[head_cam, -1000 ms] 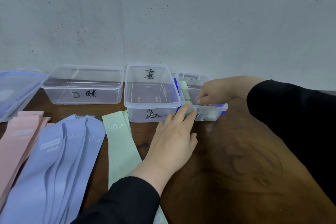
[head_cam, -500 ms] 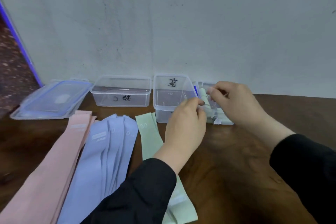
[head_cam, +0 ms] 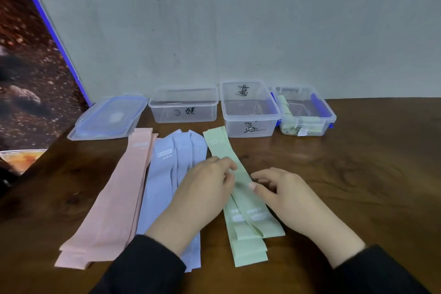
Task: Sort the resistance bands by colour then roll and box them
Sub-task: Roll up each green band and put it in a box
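The green bands lie flat on the brown surface in a fanned pile running from 12 o'clock near the boxes toward 6 o'clock, directly between the two hands. The left hand sits at 9 o'clock of the pile, fingers curled onto its left edge, seemingly pinching the top band, though blur hides the exact contact. The right hand sits at 3 o'clock, fingers loosely bent, thumb tip touching the pile's right edge. At least three green bands overlap here; the exact number cannot be told. At 9 o'clock of the left hand lies a pile of blue bands, at least three showing, partly under the left forearm, and further toward 9 o'clock a stack of pink bands, two or more. Three clear boxes stand at 12 o'clock by the wall: the left box and the middle box hold no bands, while the right box holds rolled green bands, their number unclear. One stack of lids lies at 10 o'clock
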The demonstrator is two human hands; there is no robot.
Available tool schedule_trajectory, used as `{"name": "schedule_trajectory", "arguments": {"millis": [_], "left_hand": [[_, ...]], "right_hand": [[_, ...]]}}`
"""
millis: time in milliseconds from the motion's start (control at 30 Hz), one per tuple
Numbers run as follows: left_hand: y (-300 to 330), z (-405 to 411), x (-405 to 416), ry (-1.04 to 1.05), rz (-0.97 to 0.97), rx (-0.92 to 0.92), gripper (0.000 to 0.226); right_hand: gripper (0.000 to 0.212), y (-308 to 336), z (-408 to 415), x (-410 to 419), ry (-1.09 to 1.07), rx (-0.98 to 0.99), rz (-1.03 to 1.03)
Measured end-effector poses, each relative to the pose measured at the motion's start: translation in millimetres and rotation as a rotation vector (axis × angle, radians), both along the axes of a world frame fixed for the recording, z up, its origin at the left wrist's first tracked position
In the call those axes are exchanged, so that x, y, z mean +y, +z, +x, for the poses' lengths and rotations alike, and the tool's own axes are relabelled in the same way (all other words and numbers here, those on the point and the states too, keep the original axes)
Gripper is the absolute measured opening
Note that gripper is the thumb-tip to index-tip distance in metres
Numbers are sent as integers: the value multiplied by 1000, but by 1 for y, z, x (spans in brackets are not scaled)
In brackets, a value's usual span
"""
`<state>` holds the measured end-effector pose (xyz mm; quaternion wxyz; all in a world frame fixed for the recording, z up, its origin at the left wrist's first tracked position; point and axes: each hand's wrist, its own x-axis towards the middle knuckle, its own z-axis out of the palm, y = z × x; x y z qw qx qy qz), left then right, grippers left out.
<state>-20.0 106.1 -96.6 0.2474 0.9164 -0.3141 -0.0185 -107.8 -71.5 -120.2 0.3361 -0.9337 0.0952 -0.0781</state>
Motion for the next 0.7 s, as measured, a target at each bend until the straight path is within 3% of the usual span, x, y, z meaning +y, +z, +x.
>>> {"name": "schedule_trajectory", "arguments": {"millis": [100, 200, 300, 400, 500, 700], "left_hand": [[-21, -1, 4, -92, 73, -36, 33], [-27, 2, 5, -113, 78, -32, 41], [-30, 4, 5, -113, 47, -32, 43], [-26, -1, 6, -116, -24, -53, 40], [-12, -9, 8, -137, -162, 38, 47], [6, -20, 2, -208, -26, 84, 52]], "right_hand": [[10, 2, -27, -10, 89, -29, 126], [16, 3, -54, -19, 282, 87, 149], [22, -4, -63, -22, 344, 163, 32], [11, -6, -61, -15, 260, -19, 4], [15, 4, -59, -11, 101, -147, 106], [18, 41, -57, -5, -66, -333, 343]]}}
